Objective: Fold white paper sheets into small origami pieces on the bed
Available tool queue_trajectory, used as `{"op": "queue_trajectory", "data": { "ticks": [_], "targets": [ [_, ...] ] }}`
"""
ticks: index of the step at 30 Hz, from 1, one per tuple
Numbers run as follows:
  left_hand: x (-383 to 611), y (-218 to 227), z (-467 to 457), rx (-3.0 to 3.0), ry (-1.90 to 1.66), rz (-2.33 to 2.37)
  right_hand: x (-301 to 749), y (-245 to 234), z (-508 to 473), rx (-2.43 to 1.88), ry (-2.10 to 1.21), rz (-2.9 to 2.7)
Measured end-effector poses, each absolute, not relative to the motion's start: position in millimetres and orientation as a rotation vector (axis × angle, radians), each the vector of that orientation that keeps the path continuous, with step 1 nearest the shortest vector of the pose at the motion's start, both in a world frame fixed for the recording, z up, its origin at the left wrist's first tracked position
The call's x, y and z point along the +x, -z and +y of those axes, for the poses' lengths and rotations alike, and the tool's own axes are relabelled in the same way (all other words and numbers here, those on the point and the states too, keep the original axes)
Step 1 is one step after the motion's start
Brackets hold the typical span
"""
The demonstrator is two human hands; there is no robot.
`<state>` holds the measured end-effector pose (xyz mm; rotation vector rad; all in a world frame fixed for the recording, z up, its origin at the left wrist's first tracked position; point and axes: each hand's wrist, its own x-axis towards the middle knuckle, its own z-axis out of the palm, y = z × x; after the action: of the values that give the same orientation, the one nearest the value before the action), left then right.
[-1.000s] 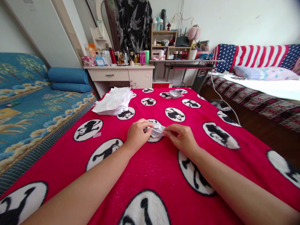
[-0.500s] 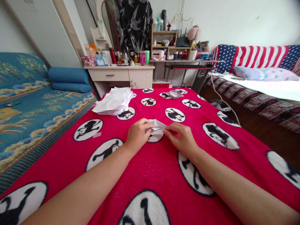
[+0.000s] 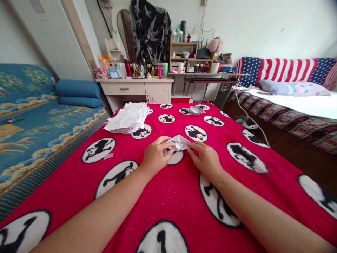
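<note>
A small folded piece of white paper with dark marks on it is held over the middle of the red table cover. My left hand pinches its left end between thumb and fingers. At its right end, the thumb and fingers of my right hand are closed on the paper. The paper spreads out between both hands, peaked at the top. Farther off, another folded paper shape lies near the far edge of the cover.
A stack of loose white papers lies at the far left of the red cover. Beside it, nearer me, is a small pale scrap. A blue sofa stands left; a dresser and a desk stand behind.
The folded paper has been pulled wider between my hands, and its printed inner face now shows. My right hand has shifted slightly right. The camera view has tilted up a little.
</note>
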<state>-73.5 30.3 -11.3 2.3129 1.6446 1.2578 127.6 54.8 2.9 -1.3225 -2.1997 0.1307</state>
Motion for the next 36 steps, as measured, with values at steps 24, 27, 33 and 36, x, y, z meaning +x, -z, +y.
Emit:
{"op": "queue_trajectory", "data": {
  "ticks": [24,27,33,36],
  "targets": [
    [-79,23,38,2.257,-1.18,1.545,126,4,59,-1.441,-0.194,-2.193],
    [-79,24,38,2.252,-1.157,1.545,125,6,58,-1.429,-0.171,-2.223],
    [-78,25,39,2.199,-1.176,1.597,127,8,58,-1.4,-0.108,-2.237],
    [-78,25,39,2.164,-1.166,1.616,127,8,58,-1.4,-0.092,-2.245]
  ]
}}
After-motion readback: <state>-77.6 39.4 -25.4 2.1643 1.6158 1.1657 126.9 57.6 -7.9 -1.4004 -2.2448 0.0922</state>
